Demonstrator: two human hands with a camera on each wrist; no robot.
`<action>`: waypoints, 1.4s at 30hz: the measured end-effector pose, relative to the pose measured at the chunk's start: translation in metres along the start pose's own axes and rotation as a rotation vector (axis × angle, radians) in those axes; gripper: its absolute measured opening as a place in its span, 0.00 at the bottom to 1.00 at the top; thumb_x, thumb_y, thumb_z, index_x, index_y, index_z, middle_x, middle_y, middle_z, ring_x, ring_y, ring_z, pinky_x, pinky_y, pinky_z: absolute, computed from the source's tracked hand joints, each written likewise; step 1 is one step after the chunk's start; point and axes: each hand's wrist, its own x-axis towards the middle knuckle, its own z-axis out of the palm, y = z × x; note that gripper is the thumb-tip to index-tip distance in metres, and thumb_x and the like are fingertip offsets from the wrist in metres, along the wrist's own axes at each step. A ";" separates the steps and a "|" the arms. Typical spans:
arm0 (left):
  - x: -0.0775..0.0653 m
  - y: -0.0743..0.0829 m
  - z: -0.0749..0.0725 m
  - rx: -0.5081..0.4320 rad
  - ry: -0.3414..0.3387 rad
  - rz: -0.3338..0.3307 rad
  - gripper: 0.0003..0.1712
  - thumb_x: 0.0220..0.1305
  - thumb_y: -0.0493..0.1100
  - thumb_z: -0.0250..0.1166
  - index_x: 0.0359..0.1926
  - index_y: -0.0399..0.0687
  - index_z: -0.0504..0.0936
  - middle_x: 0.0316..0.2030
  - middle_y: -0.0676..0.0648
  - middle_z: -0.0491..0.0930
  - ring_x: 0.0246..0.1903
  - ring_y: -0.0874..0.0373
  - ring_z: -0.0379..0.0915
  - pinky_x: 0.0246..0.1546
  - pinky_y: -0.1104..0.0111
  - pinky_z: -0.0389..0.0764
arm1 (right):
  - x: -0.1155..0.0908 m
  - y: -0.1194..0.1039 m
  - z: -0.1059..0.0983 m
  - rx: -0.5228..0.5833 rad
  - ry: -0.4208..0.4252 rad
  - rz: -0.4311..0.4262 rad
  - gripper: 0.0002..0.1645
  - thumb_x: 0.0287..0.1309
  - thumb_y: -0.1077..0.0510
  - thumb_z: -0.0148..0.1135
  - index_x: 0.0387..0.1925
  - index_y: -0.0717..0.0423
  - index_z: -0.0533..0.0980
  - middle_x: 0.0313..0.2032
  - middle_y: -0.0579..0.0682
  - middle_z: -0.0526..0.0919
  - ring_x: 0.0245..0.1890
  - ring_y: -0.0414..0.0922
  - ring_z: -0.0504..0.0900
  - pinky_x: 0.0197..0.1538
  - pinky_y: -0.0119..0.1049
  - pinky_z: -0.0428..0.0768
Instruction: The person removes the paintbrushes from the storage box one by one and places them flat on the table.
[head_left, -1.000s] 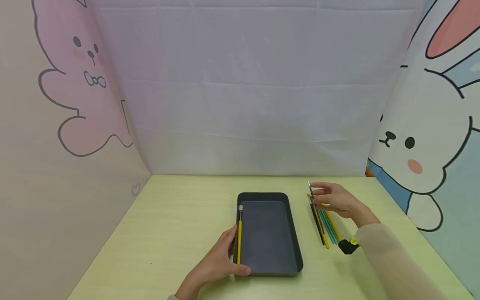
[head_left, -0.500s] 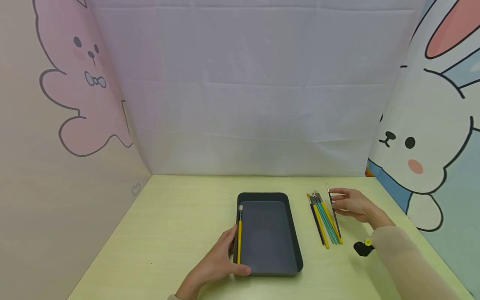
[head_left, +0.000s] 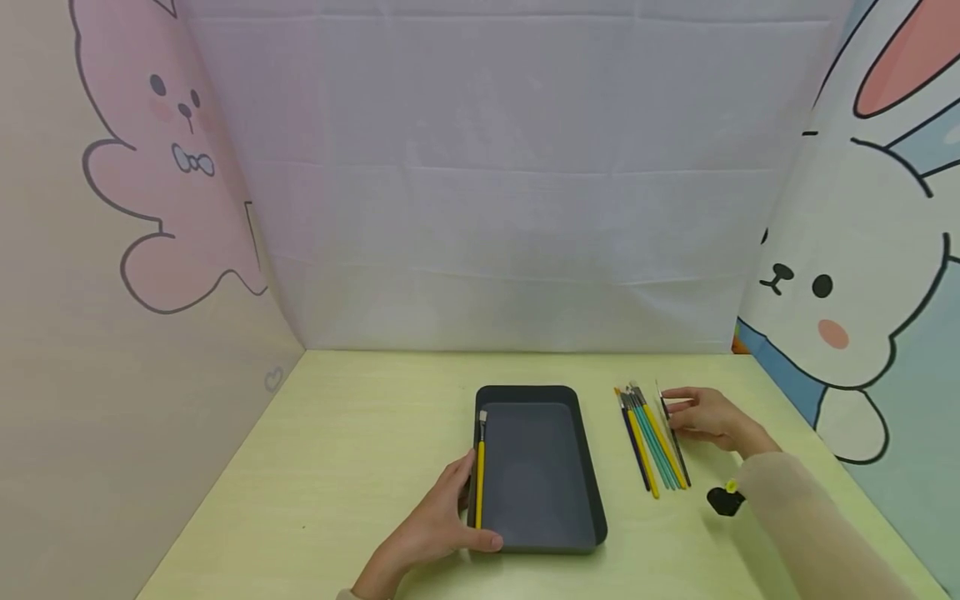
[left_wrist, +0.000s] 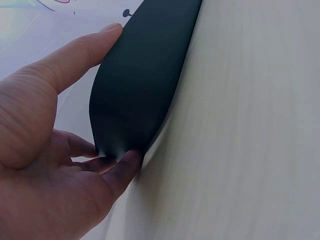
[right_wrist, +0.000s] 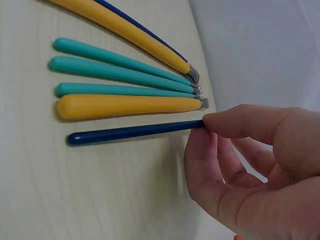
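At the dark grey tray's near left corner, my left hand grips the wall between thumb and fingers. A yellow-handled paintbrush lies along the left side inside the tray, bristles away from me. My right hand pinches a thin dark blue paintbrush between thumb and forefinger, near its bristle end. Its handle lies low over the table, right of the other brushes. Beside it are a yellow paintbrush, several green paintbrushes, another yellow paintbrush and a dark blue one.
The pale wooden table ends at a white cloth backdrop. Side panels with cartoon animals stand left and right. A black device with a yellow part sits by the right wrist, below the sleeve.
My right hand has carried the dark blue paintbrush rightward from over the pile and lowered it beside the rightmost yellow brush. The left hand and tray have stayed put.
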 end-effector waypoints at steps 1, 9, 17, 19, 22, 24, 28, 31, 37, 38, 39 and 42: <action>0.000 0.000 0.000 0.000 0.000 0.000 0.78 0.50 0.52 0.88 0.87 0.43 0.41 0.82 0.34 0.49 0.78 0.37 0.57 0.74 0.46 0.68 | 0.001 0.001 0.001 -0.001 0.003 -0.002 0.44 0.67 0.69 0.67 0.79 0.70 0.58 0.69 0.75 0.68 0.50 0.49 0.82 0.51 0.41 0.88; 0.000 0.000 0.000 -0.001 -0.001 0.004 0.78 0.51 0.53 0.87 0.86 0.42 0.41 0.82 0.34 0.48 0.78 0.38 0.57 0.74 0.46 0.67 | 0.002 0.006 0.010 -0.032 0.015 -0.071 0.42 0.63 0.72 0.67 0.74 0.76 0.61 0.56 0.69 0.79 0.42 0.45 0.83 0.45 0.40 0.89; -0.001 0.001 -0.001 -0.003 0.002 0.000 0.78 0.51 0.53 0.87 0.86 0.42 0.41 0.82 0.33 0.48 0.78 0.37 0.57 0.74 0.45 0.67 | 0.000 0.000 0.018 -0.087 0.051 -0.074 0.39 0.64 0.73 0.66 0.73 0.78 0.62 0.53 0.69 0.80 0.40 0.44 0.84 0.43 0.39 0.89; -0.001 0.001 -0.001 -0.003 0.003 0.001 0.78 0.51 0.52 0.87 0.86 0.41 0.41 0.82 0.33 0.48 0.78 0.37 0.57 0.74 0.45 0.67 | 0.000 -0.001 0.018 -0.089 0.051 -0.070 0.39 0.64 0.73 0.66 0.73 0.78 0.62 0.53 0.68 0.80 0.40 0.44 0.84 0.44 0.39 0.89; -0.001 0.002 -0.001 -0.003 0.000 0.003 0.78 0.51 0.52 0.87 0.86 0.41 0.41 0.82 0.33 0.48 0.78 0.37 0.57 0.74 0.45 0.67 | 0.000 0.000 0.017 -0.080 0.041 -0.068 0.39 0.64 0.73 0.66 0.73 0.78 0.62 0.52 0.67 0.80 0.40 0.44 0.84 0.44 0.39 0.89; 0.000 0.002 -0.001 -0.004 -0.002 0.004 0.77 0.52 0.52 0.87 0.86 0.41 0.41 0.82 0.33 0.48 0.78 0.37 0.57 0.74 0.45 0.67 | 0.000 0.001 0.016 -0.072 0.027 -0.075 0.39 0.64 0.73 0.66 0.73 0.78 0.62 0.51 0.66 0.80 0.40 0.44 0.85 0.45 0.39 0.89; 0.000 0.001 0.000 -0.007 -0.005 0.005 0.77 0.52 0.53 0.87 0.86 0.41 0.41 0.82 0.33 0.48 0.78 0.38 0.56 0.74 0.45 0.66 | -0.002 0.001 0.016 -0.081 0.032 -0.085 0.39 0.65 0.70 0.67 0.73 0.77 0.62 0.52 0.66 0.80 0.40 0.45 0.85 0.44 0.38 0.89; 0.000 0.001 -0.001 -0.004 -0.006 0.006 0.77 0.52 0.53 0.87 0.86 0.42 0.41 0.82 0.34 0.48 0.78 0.38 0.56 0.74 0.46 0.66 | -0.007 -0.005 0.019 -0.147 0.071 -0.123 0.37 0.67 0.67 0.66 0.73 0.76 0.64 0.55 0.70 0.79 0.42 0.48 0.86 0.45 0.39 0.89; 0.000 0.000 -0.002 0.010 0.000 0.008 0.78 0.51 0.53 0.87 0.86 0.42 0.41 0.82 0.33 0.48 0.78 0.37 0.56 0.74 0.45 0.67 | -0.023 -0.037 0.034 -0.204 0.072 -0.270 0.34 0.72 0.64 0.64 0.73 0.73 0.66 0.61 0.76 0.76 0.52 0.62 0.85 0.54 0.50 0.88; 0.000 -0.001 -0.002 0.009 -0.001 0.008 0.78 0.51 0.53 0.87 0.86 0.42 0.41 0.82 0.33 0.48 0.78 0.37 0.56 0.74 0.45 0.67 | -0.025 -0.043 0.037 -0.194 0.055 -0.288 0.34 0.72 0.64 0.64 0.73 0.73 0.66 0.62 0.76 0.75 0.53 0.63 0.85 0.55 0.52 0.88; 0.000 -0.001 -0.002 0.008 -0.002 0.007 0.78 0.51 0.53 0.87 0.86 0.42 0.41 0.82 0.33 0.48 0.78 0.37 0.56 0.74 0.45 0.67 | -0.027 -0.048 0.041 -0.184 0.036 -0.305 0.34 0.72 0.63 0.64 0.73 0.72 0.66 0.61 0.75 0.76 0.53 0.63 0.85 0.56 0.53 0.87; 0.001 -0.002 -0.001 0.005 -0.007 0.007 0.78 0.52 0.53 0.87 0.86 0.42 0.40 0.82 0.33 0.48 0.78 0.37 0.56 0.74 0.46 0.67 | -0.030 -0.061 0.052 -0.143 -0.029 -0.332 0.34 0.73 0.62 0.64 0.74 0.71 0.66 0.61 0.73 0.75 0.52 0.60 0.85 0.57 0.53 0.87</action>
